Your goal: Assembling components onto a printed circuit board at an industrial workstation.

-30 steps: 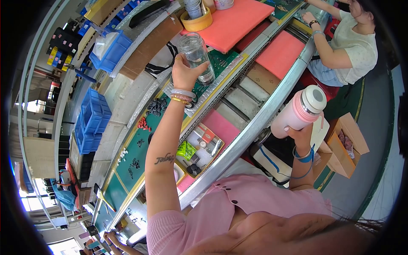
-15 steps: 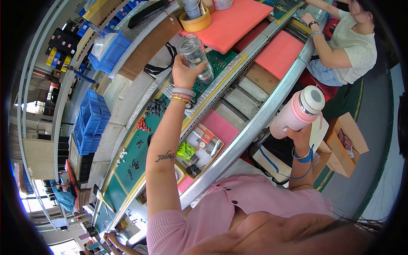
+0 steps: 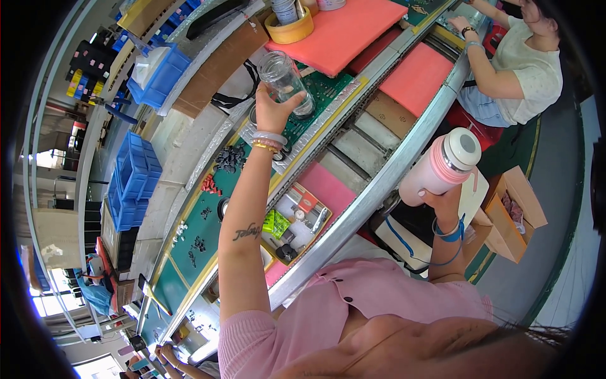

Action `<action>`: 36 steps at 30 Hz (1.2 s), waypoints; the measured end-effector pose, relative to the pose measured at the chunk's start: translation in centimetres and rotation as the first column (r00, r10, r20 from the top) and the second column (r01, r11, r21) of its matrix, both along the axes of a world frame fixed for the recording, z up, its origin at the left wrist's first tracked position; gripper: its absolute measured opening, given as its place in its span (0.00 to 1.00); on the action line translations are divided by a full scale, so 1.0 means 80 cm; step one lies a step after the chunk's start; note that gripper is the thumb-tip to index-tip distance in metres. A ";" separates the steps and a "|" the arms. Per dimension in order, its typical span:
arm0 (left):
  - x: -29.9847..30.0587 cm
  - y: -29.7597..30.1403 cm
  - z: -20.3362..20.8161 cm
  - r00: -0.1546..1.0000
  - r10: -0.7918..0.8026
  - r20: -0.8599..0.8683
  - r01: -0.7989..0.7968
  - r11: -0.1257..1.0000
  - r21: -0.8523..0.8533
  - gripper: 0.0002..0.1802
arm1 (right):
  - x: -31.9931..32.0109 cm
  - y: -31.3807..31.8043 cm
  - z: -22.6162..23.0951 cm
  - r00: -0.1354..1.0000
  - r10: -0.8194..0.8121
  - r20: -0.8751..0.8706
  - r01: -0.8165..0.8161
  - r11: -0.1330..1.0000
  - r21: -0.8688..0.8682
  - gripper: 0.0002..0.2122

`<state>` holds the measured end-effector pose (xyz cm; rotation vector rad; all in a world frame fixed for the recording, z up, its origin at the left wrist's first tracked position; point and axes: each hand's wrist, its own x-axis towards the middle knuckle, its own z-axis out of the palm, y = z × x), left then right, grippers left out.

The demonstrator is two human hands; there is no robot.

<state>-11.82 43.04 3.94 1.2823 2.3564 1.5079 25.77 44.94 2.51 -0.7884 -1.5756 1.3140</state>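
My left hand (image 3: pixel 274 115) is wrapped around a clear glass bottle (image 3: pixel 282 77) with an uncovered mouth. The bottle tilts over a green circuit-board sheet (image 3: pixel 334 90) on the bench; whether its base touches there I cannot tell. In my right hand (image 3: pixel 445 207) is a pink insulated flask (image 3: pixel 424 172), tilted to the upper right, with its white lid (image 3: pixel 463 145) on. The flask hangs in front of the bench's metal edge.
Small black parts (image 3: pixel 230 159) and red parts (image 3: pixel 211 184) lie on the green bench. A tray (image 3: pixel 323 219) of small items sits nearby. Further up are an orange foam sheet (image 3: pixel 353 35) and a yellow tape roll (image 3: pixel 289 33). A co-worker (image 3: pixel 524 79) sits upper right; an open carton (image 3: pixel 505 237) stands right.
My left hand and the glass bottle have shifted slightly left. The flask in my right hand has barely moved. The co-worker's hands have moved a little.
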 end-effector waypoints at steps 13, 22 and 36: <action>-0.033 -0.083 -0.048 0.966 0.024 -0.257 -0.126 0.912 -0.391 0.56 | -0.009 -0.010 0.011 1.000 0.030 -0.010 -0.030 1.000 -0.009 0.29; -0.044 -0.052 -0.053 0.970 0.208 -0.129 -0.239 0.920 -0.311 0.51 | -0.012 -0.020 0.019 0.998 0.068 0.008 -0.069 0.997 0.042 0.27; 0.109 -0.166 0.095 0.798 -0.531 0.285 0.524 0.845 0.107 0.46 | -0.051 -0.016 0.049 0.939 0.177 0.294 -0.293 0.861 0.417 0.31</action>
